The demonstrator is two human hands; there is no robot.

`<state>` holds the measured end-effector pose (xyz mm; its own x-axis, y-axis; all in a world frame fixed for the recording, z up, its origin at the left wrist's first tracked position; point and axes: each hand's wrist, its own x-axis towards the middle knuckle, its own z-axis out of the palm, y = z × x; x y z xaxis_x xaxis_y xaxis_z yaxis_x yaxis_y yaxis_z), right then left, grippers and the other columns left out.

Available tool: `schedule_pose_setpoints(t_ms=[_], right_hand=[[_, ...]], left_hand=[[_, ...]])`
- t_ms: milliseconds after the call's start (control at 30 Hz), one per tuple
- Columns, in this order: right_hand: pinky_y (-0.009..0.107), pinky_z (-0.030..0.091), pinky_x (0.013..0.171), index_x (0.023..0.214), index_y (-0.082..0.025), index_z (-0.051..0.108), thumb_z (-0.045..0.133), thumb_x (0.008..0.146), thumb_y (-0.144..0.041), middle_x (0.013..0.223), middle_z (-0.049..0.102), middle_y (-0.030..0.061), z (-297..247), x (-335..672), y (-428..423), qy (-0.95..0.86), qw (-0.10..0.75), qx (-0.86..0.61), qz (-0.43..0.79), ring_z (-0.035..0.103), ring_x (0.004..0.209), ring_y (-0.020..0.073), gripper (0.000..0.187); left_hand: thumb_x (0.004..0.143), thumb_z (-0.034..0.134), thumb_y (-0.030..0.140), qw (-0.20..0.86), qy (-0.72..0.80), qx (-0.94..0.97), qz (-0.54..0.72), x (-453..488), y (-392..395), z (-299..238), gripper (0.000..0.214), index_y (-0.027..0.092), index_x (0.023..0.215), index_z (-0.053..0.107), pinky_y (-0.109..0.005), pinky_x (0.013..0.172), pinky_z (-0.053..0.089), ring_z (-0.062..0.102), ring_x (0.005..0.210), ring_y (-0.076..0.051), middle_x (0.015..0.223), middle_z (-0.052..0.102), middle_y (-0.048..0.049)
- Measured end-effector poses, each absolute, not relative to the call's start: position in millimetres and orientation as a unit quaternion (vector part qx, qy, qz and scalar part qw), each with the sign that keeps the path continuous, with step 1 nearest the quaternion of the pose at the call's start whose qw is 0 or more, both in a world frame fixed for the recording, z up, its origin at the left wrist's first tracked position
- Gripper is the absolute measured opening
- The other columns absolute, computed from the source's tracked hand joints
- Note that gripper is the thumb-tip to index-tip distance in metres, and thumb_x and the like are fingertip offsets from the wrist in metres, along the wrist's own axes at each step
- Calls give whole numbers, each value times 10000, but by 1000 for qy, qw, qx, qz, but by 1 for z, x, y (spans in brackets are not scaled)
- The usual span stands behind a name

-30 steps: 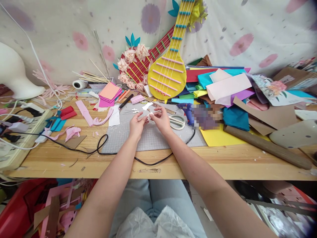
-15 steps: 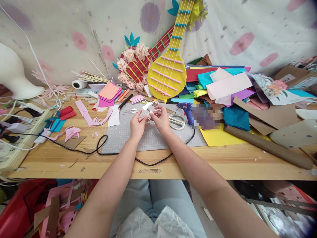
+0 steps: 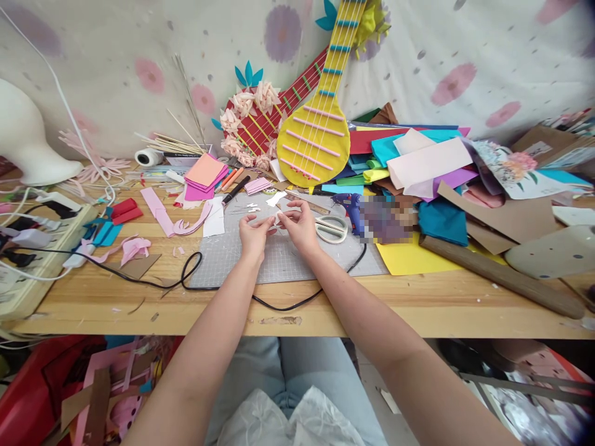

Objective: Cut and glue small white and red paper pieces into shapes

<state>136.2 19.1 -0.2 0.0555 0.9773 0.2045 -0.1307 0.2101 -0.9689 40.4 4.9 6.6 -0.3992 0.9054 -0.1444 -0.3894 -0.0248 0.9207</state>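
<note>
Over the grey cutting mat [image 3: 218,263], my left hand [image 3: 254,238] and my right hand [image 3: 299,229] meet with fingertips almost touching. Both are closed in a pinch at a tiny white piece of paper [image 3: 278,218], mostly covered by the fingers. Just behind the hands lie a white paper scrap [image 3: 276,198] and several small white rolls [image 3: 253,209]. Scissors with pale handles [image 3: 331,229] rest on the mat to the right of my right hand. Beyond them lies a blue glue gun [image 3: 354,214].
A yellow paper lute [image 3: 313,145] and a red flower-trimmed one [image 3: 251,124] lean at the back. Coloured paper [image 3: 430,161] is piled at right, with a brown tube [image 3: 502,275] before it. A black cord [image 3: 288,308] loops along the front; a power strip [image 3: 51,254] stands left.
My left hand has shifted slightly left and its fingertips have drawn back a little from the right ones. My right hand has barely moved.
</note>
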Motion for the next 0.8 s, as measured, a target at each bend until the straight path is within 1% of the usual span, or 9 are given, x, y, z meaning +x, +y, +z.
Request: schedule_pose_setpoints(t_ms=[100, 233, 333, 433, 533, 600, 733, 800], right_hand=[[249, 504, 553, 869, -229, 387, 631, 652, -307, 639, 602, -63, 1, 135, 18, -491, 592, -418, 484, 603, 560, 108, 335], [254, 504, 565, 873, -231, 387, 628, 653, -301, 634, 598, -71, 0, 134, 17, -490, 591, -410, 492, 587, 542, 98, 333], [268, 506, 597, 879, -236, 382, 622, 663, -302, 662, 604, -62, -2, 134, 17, -499, 593, -398, 492, 596, 576, 106, 330], [293, 504, 657, 894, -239, 382, 643, 646, -286, 708, 610, -47, -4, 133, 18, -517, 583, -387, 493, 612, 636, 121, 362], [307, 492, 711, 904, -236, 395, 672, 609, -242, 731, 605, -39, -6, 132, 20, -534, 572, -385, 489, 614, 683, 132, 405], [311, 488, 719, 901, -235, 394, 670, 598, -210, 727, 604, -41, -7, 132, 22, -529, 566, -387, 500, 611, 677, 132, 410], [316, 486, 723, 888, -229, 376, 653, 586, -161, 697, 605, -52, -7, 134, 23, -494, 569, -392, 529, 609, 652, 128, 415], [318, 487, 719, 884, -226, 371, 648, 587, -156, 677, 599, -58, -7, 135, 23, -475, 570, -399, 539, 607, 640, 126, 412]], left_hand=[[585, 702, 99, 490, 498, 245, 672, 41, 6, 5, 474, 199, 861, 329, -282, 612, 512, 625, 619, -131, 640, 607, 27], [573, 705, 98, 498, 466, 248, 687, 41, 8, 2, 470, 205, 820, 319, -282, 642, 504, 604, 588, -109, 569, 554, 77], [566, 700, 84, 503, 440, 244, 702, 41, 11, 0, 455, 206, 778, 317, -260, 672, 487, 580, 546, -81, 513, 495, 113], [561, 699, 69, 503, 430, 229, 714, 41, 14, -1, 447, 204, 756, 319, -237, 688, 466, 563, 525, -63, 507, 473, 122], [543, 723, 71, 499, 439, 213, 716, 40, 15, -2, 464, 200, 755, 330, -229, 694, 453, 559, 531, -60, 530, 485, 111], [536, 741, 87, 499, 451, 207, 711, 40, 15, -1, 470, 197, 774, 350, -234, 701, 453, 566, 545, -66, 558, 513, 94], [629, 709, 224, 525, 448, 211, 692, 40, 12, 4, 369, 177, 842, 411, -254, 687, 470, 602, 602, -96, 653, 600, 17], [642, 698, 237, 538, 445, 221, 680, 40, 11, 6, 357, 167, 880, 442, -248, 672, 477, 610, 606, -100, 674, 621, -2]])
